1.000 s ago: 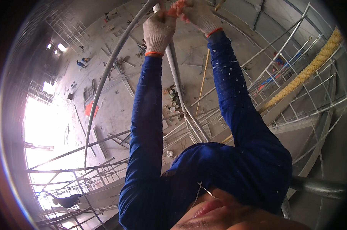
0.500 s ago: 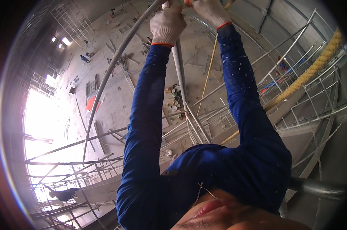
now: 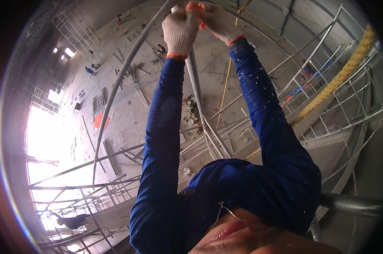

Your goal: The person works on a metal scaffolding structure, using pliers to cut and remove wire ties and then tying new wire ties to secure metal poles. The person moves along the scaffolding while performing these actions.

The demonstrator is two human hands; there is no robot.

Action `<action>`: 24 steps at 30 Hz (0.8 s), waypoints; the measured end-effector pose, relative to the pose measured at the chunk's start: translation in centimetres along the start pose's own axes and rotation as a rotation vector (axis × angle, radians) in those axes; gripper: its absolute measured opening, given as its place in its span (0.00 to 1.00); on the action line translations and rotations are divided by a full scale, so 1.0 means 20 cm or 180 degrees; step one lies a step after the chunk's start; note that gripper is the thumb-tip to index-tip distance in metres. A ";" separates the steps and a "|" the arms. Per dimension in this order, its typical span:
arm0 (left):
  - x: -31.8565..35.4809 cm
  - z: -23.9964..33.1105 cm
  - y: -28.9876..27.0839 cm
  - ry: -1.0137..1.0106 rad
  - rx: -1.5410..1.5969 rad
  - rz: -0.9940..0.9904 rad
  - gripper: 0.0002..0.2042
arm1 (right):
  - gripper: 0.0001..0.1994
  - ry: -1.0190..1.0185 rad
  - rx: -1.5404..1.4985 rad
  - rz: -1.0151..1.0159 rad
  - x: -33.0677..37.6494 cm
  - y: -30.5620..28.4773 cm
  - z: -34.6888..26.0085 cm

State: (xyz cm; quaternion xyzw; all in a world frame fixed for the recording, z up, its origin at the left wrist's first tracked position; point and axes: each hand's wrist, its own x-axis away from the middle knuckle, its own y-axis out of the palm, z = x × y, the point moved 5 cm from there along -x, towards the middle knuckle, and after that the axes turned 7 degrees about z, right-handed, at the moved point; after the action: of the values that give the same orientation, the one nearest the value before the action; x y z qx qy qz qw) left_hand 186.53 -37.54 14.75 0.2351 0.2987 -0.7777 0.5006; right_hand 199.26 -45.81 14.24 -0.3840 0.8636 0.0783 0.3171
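**Close together at twelve o'clock**

My left hand (image 3: pixel 181 31) is curled and my right hand (image 3: pixel 220 23) meets it, probably so one steadies the other; I cannot tell what either holds. The grey pole (image 3: pixel 193 76) passes behind my left, slanting toward six o'clock. Yellow rope (image 3: pixel 348 72) runs at two o'clock.

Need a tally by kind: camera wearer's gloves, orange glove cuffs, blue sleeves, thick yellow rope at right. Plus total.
Pale knit gloves: 2
Orange glove cuffs: 2
Wearer's blue sleeves: 2
Thick yellow rope: 1
Total: 7
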 end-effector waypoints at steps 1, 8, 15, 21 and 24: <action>-0.01 0.06 0.00 0.0057 -0.0137 0.0049 0.17 | 0.14 0.0083 -0.0403 0.0016 -0.04 0.01 0.07; -0.02 0.20 0.02 0.0726 -0.0983 0.0498 0.10 | 0.13 -0.0295 0.0301 0.0399 -0.12 -0.07 0.08; -0.09 -0.13 0.19 0.1228 -0.2097 0.0736 0.11 | 0.13 -0.1784 0.2798 0.1116 0.04 0.21 -0.46; 0.00 -0.20 0.08 0.0593 -0.0656 0.0541 0.17 | 0.19 -0.1280 0.2626 0.1069 0.07 -0.02 -0.30; 0.06 -0.09 -0.06 0.0231 0.0087 0.0622 0.21 | 0.17 -0.0721 0.1421 0.0692 0.04 -0.04 -0.17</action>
State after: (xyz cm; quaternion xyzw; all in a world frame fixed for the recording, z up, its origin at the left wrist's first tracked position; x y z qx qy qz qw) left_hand 185.15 -36.68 12.97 0.2980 0.2817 -0.7201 0.5597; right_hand 197.80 -48.25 16.47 -0.1985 0.8547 -0.0379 0.4782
